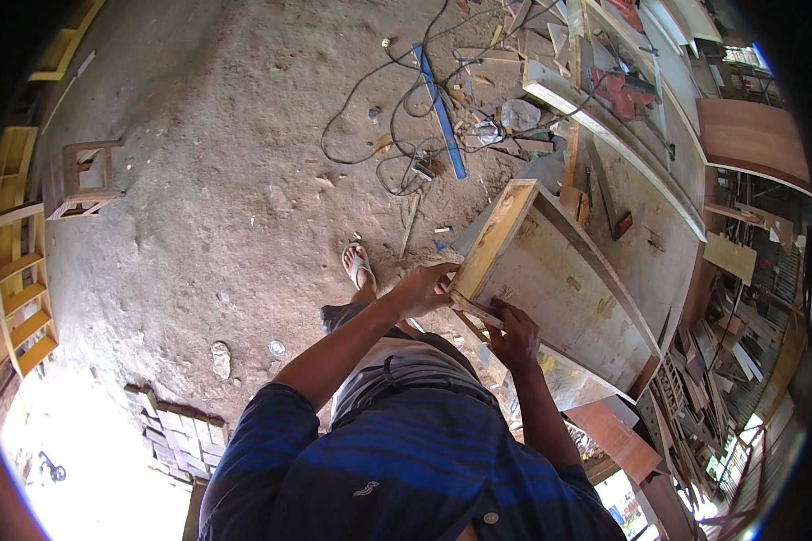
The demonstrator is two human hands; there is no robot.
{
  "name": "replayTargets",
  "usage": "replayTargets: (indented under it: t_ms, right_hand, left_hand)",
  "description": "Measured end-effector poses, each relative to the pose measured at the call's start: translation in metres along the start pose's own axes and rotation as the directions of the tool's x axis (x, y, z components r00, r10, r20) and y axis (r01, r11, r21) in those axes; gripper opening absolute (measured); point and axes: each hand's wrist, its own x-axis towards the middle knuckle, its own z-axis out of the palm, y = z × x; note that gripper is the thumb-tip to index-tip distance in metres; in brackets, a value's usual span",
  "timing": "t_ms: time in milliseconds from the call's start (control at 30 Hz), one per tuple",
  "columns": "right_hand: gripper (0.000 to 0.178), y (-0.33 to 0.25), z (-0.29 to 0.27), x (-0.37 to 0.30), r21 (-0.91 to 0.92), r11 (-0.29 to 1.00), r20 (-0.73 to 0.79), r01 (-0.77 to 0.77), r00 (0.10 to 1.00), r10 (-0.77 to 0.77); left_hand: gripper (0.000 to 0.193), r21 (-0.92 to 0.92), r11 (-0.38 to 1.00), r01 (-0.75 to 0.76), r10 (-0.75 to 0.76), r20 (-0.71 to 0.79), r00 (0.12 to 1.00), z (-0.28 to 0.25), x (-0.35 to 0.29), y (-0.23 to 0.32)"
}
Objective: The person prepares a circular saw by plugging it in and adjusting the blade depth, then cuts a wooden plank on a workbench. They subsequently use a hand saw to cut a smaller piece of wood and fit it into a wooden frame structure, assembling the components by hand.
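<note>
A shallow wooden frame [496,236], shaped like a drawer or tray, lies on the worktable in front of me and to the right. Its short side is pale yellowish wood, while the long far side [595,257] looks greyer. My left hand [424,290] is closed around the frame's near left corner, its fingertips partly hidden behind the wood. Along the near edge, a little to the right, my right hand [514,335] is curled with its fingers on the rail. Whether a small piece sits between those fingers I cannot make out.
Beyond the frame, the worktable [663,221] carries a long white-edged board [618,153] and a red tool [622,93]. A blue strip [439,113], black cables [338,135] and wood scraps litter the dirt floor. A small wooden stool-like frame [88,176] and yellow shelving [18,270] stand left.
</note>
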Motion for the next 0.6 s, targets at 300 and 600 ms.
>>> replayTargets:
  t_ms: [300,600]
  right_hand:
    - [0.025,-0.006,-0.003,0.005,-0.03,0.999,-0.011,0.013,1.0,-0.013]
    - [0.024,-0.01,-0.006,0.006,-0.022,1.0,-0.027,-0.002,1.0,0.001]
  left_hand:
    - [0.069,0.062,0.996,0.069,-0.066,-0.05,0.997,0.006,-0.001,-0.002]
    - [0.07,0.009,1.0,0.027,-0.027,-0.014,1.0,0.004,-0.001,-0.003]
